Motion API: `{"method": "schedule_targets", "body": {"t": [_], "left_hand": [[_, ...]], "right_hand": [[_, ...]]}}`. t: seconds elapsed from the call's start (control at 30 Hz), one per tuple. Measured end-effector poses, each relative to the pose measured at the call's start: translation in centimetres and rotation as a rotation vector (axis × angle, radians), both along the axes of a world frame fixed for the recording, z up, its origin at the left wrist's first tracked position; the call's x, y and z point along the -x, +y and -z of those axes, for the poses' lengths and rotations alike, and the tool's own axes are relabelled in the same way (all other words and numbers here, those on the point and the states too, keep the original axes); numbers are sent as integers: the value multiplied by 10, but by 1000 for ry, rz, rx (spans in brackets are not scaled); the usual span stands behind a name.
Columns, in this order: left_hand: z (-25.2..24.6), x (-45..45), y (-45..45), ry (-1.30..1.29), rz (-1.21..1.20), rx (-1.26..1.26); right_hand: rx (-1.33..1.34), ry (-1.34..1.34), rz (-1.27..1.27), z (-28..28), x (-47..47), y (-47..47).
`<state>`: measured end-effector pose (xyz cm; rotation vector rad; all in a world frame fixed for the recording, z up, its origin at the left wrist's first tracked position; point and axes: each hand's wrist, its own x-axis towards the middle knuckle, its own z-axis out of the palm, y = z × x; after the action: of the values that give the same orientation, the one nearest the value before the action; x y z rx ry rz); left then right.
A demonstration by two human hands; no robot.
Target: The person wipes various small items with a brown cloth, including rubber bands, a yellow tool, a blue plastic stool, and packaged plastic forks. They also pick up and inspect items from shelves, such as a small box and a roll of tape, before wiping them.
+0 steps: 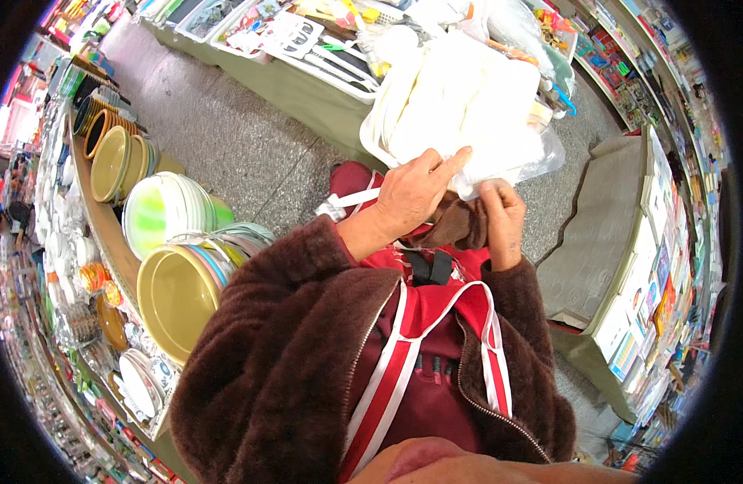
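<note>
Before me is an overexposed white pile (462,97), too bright to tell what it consists of. My left hand (413,190) lies at its near edge, index finger stretched out over the white surface and the other fingers curled. Whether those fingers grip anything is hidden. My right hand (503,212) pinches the near edge of a clear plastic wrapper (468,187) between thumb and fingers. More of that thin plastic (546,151) spreads out at the pile's right side. Just below my hands are a dark brown cloth (459,224) and my red apron (429,308).
Trays of kitchen utensils (341,66) line the stall at the top. Stacked plastic buckets (178,296) and pots (111,163) stand along the left shelf, with plates (138,381) nearby. A display stand (631,320) with printed goods is on the right. Speckled floor (226,133) runs between.
</note>
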<state>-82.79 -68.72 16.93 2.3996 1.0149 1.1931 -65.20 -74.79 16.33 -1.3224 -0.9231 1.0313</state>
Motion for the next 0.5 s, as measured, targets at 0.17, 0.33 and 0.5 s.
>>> {"method": "schedule_targets", "body": {"t": [0.17,0.33,0.5], "left_hand": [[6,5,8,-4,55,-77],[26,9,9,-82,110,279],[45,-19,17,-438,329,944]], "right_hand": [[9,133,206,-6,-30,3],[-71,75,429,-30,-75,-7],[-382,-2,486,-55,-73,-19]]}}
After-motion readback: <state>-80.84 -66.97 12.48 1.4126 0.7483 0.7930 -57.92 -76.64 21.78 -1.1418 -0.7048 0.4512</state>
